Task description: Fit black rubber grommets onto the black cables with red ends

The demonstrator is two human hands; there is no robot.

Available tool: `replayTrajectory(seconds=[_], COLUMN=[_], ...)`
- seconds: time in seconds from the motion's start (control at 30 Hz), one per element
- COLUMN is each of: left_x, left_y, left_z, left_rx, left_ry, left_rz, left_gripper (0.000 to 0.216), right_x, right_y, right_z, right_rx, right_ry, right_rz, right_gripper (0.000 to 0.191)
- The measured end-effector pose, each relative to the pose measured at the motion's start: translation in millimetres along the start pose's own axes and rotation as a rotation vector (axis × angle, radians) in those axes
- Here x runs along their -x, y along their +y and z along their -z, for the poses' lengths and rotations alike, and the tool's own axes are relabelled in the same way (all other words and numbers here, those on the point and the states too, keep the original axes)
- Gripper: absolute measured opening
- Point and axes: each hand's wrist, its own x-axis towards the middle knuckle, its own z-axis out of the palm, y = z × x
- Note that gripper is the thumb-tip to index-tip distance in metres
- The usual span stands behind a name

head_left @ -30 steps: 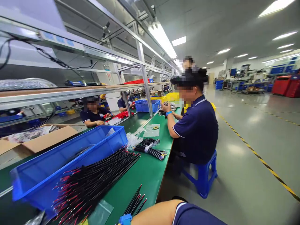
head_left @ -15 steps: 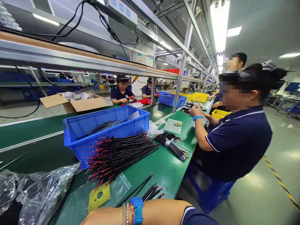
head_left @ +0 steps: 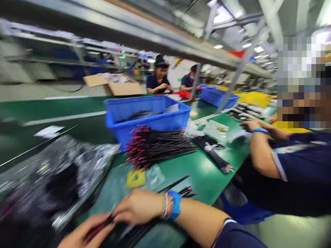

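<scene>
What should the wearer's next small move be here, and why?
Probably a gentle pinch with the right hand on the red-and-black strands, the left hand steadying them. The left hand appears to hold the strands, and the two hands meet beside them, but blur hides whether the right has a grip.

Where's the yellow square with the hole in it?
In the head view, the yellow square is low down, left of the middle, between the red-ended pile of black wires and the person's right hand.
</scene>
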Motion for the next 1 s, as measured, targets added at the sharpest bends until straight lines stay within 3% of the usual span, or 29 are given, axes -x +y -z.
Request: replayTrajectory(seconds=[0.03,0.1,0.17,0.23,0.53,0.8,1.0], left_x=[6.8,14.6,14.5,11.6,14.9,17.6,21.0], left_y=[-6.0,-14.4,-19.4,-21.0,-15.7,-14.9,-15.8], left_z=[4.3,10.1,11.6,11.0,10.4,10.5,12.6], left_rx=[0.058,0.519,0.785,0.899,1.032,0.911,0.832], left_ry=[-0.022,-0.039,-0.026,-0.024,-0.032,-0.006,0.041], left_rz=[0.032,-0.056,0.007,0.073,0.074,-0.043,-0.17], left_gripper=[0.012,0.016,0.021,0.023,0.022,0.014,0.012], right_x=[5.4,11.7,11.7,10.1,12.2,12.3,13.6], right_y=[-1.5,2.7,11.7,18.3,15.9,9.6,3.3], right_z=[-1.0,-4.5,-8.9,-12.4,-11.1,-24.4,-16.6], right_rx=[0.013,-0.042,-0.17,-0.243,-0.246,-0.087,-0.313], right_ry=[0.056,0.236,0.285,0.303,0.368,0.37,0.292], right_rz=[0.011,-0.035,-0.042,-0.028,0.009,0.027,0.041], right_gripper=[0.024,0.023,0.021,0.018,0.016,0.024,0.022])
